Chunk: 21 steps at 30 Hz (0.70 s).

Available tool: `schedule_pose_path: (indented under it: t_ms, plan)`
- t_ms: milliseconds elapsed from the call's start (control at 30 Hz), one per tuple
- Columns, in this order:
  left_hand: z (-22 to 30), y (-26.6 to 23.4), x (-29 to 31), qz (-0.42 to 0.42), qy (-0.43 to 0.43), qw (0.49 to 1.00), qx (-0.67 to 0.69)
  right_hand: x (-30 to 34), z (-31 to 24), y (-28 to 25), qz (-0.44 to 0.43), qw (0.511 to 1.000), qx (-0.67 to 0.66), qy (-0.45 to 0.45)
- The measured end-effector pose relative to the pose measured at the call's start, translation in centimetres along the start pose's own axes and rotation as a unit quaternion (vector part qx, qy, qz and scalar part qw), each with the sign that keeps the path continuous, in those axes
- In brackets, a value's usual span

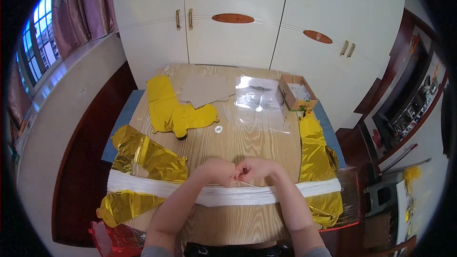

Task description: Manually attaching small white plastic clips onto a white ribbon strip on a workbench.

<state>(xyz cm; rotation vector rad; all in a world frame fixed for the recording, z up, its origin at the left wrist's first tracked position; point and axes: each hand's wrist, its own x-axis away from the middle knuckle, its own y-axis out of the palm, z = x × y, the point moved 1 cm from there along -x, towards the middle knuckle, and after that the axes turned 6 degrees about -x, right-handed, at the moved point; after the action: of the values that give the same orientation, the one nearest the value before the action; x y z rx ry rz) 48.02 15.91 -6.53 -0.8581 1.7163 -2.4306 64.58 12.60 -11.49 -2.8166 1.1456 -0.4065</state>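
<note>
The left hand (220,170) and right hand (257,167) meet by fine white strands (226,195), fingers curled closed, on what I can't tell; crinkled gold foil (154,154) gleams nearby.

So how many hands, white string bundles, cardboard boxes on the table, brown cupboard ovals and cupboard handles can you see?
Hands: 2
White string bundle: 1
Cardboard box: 1
Brown ovals: 2
Cupboard handles: 4
Total: 10
</note>
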Motion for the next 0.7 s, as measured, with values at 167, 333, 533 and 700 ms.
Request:
schedule_pose_path:
  t_ms: [167,333,533,700]
  plan:
    - [-0.6,0.7,-0.2,-0.003,-0.008,1.0,-0.019,0.4,-1.8,-0.1,-0.017,0.998,-0.062,0.006]
    - [-1.1,0.1,0.0,0.026,0.044,0.998,0.04,0.7,-1.1,-0.3,-0.022,0.999,-0.048,0.01]
    - [-1.3,0.3,-0.3,0.06,0.059,0.994,0.076,0.6,-1.2,-0.5,-0.021,0.999,-0.026,0.014]
    - [-0.7,-0.6,0.4,0.071,0.058,0.993,0.068,0.6,-0.9,-0.5,-0.014,1.0,0.017,0.019]
